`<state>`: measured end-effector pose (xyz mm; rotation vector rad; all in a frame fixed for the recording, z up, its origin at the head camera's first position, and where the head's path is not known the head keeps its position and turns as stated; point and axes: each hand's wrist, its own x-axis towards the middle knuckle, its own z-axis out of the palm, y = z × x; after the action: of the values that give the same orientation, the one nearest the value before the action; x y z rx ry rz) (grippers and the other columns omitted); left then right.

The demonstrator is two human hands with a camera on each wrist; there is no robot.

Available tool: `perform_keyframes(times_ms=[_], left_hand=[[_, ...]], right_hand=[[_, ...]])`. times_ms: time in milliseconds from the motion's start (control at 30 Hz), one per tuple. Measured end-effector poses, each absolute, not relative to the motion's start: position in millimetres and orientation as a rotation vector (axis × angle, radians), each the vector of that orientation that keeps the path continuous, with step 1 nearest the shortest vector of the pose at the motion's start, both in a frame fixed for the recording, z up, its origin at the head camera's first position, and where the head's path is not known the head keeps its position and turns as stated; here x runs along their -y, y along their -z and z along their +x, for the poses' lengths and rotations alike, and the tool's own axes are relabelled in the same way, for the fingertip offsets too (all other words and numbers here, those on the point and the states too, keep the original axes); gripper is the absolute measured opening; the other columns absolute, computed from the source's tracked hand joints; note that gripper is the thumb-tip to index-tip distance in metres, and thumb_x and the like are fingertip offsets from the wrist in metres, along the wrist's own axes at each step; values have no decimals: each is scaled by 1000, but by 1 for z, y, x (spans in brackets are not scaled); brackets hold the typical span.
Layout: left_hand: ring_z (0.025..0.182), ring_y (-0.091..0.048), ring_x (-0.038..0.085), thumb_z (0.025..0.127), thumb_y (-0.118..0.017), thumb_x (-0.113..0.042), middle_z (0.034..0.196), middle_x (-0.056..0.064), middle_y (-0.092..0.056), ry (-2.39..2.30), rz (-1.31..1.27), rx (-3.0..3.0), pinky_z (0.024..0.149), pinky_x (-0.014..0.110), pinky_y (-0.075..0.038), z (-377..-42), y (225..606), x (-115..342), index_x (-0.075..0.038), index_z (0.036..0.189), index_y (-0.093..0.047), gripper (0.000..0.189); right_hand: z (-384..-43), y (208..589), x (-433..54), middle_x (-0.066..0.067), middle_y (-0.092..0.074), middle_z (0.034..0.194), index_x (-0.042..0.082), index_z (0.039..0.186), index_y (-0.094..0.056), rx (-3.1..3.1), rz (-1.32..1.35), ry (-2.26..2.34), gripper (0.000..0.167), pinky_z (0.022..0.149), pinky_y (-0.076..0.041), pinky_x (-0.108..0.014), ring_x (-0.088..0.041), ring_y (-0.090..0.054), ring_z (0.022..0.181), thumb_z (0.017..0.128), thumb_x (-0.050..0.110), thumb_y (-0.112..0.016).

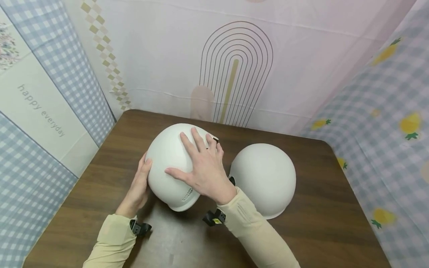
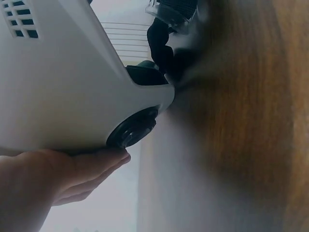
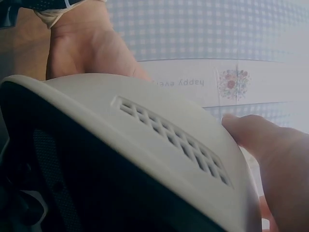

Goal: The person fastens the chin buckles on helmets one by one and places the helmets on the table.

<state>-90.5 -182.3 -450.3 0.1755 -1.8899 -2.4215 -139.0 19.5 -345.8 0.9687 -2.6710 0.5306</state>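
A white helmet [image 1: 167, 149] with a slotted vent [image 3: 174, 140] stands tilted on the left half of the table, between both hands. My left hand [image 1: 135, 188] presses flat against its left side. In the left wrist view those fingers [image 2: 91, 171] lie straight along the shell, near a round black part [image 2: 133, 128]. My right hand [image 1: 207, 171] rests on the helmet's top right, fingers and thumb spread. The right wrist view shows the dark inside [image 3: 96, 183] of the helmet with a black strap [image 3: 53, 179]. Whether its rim touches the table is unclear.
A second white helmet [image 1: 264, 178] sits dome up to the right, close to my right forearm. The brown wooden table [image 1: 321, 201] is bordered by a patterned cloth [image 1: 161, 56] behind and checked cloths at both sides. Each wrist wears a black camera band.
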Motion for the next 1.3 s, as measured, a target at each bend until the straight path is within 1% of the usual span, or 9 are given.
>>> perform_keyframes(times_ms=[300, 467, 567, 767, 867, 1000, 1100, 1200, 1300], left_hand=[[134, -22, 24, 102, -30, -51, 156, 1, -12, 2480, 173, 1887, 106, 43, -20, -87, 449, 180, -28, 157, -6, 64], [136, -20, 22, 103, -30, -50, 157, 1, -11, 2478, 158, 1881, 108, 44, -17, -86, 446, 180, -25, 158, -6, 64], [138, -17, 22, 103, -30, -49, 158, 1, -8, 2486, 173, 1871, 110, 46, -14, -86, 446, 180, -24, 158, -3, 67], [145, 0, 21, 103, -36, -44, 161, 3, 10, 2486, 186, 1824, 113, 54, -3, -84, 447, 182, -44, 151, 15, 70], [145, 1, 22, 104, -37, -40, 161, 5, 7, 2421, 150, 1843, 113, 54, -1, -83, 444, 183, -48, 150, 12, 68], [146, -2, 23, 105, -40, -29, 160, 5, -2, 2285, 100, 1868, 114, 53, -1, -80, 433, 185, -43, 154, -2, 64], [146, -6, 22, 105, -42, -19, 160, 3, -9, 2142, 33, 1898, 114, 53, -4, -78, 424, 186, -34, 156, -16, 59], [145, -14, 20, 105, -41, -14, 159, 4, -17, 1971, -31, 1967, 116, 40, -14, -76, 417, 184, -23, 154, -29, 52], [144, -20, 19, 105, -39, -12, 157, 6, -24, 1900, -82, 1979, 111, 23, -21, -75, 415, 181, -12, 151, -37, 45]], right_hand=[[-138, 341, -18, -6, -25, 158, 26, 151, -36, 2669, 980, -462, 91, 99, -26, -65, -43, -25, 137, 79, 80, -50], [-138, 339, -17, -7, -26, 158, 25, 151, -37, 2649, 996, -442, 91, 98, -28, -64, -45, -26, 136, 79, 80, -51], [-139, 339, -16, -8, -27, 157, 25, 151, -38, 2631, 1006, -427, 91, 97, -29, -63, -45, -27, 136, 79, 80, -51], [-140, 339, -14, -9, -28, 157, 25, 151, -37, 2629, 1018, -379, 92, 96, -31, -62, -45, -29, 135, 78, 81, -50], [-140, 339, -13, -8, -28, 157, 26, 151, -37, 2622, 1023, -355, 92, 96, -31, -61, -45, -30, 134, 78, 81, -48], [-141, 338, -13, -9, -28, 157, 26, 151, -37, 2616, 1022, -333, 92, 95, -32, -60, -45, -31, 134, 79, 82, -47], [-141, 338, -12, -9, -29, 156, 26, 151, -37, 2601, 1033, -325, 92, 94, -33, -59, -45, -31, 133, 78, 82, -48], [-140, 337, -11, -10, -30, 156, 26, 151, -38, 2581, 1043, -309, 92, 92, -35, -59, -45, -32, 133, 78, 82, -48], [-138, 337, -10, -10, -31, 155, 27, 151, -38, 2568, 1044, -297, 92, 91, -36, -58, -45, -32, 133, 78, 82, -47]])
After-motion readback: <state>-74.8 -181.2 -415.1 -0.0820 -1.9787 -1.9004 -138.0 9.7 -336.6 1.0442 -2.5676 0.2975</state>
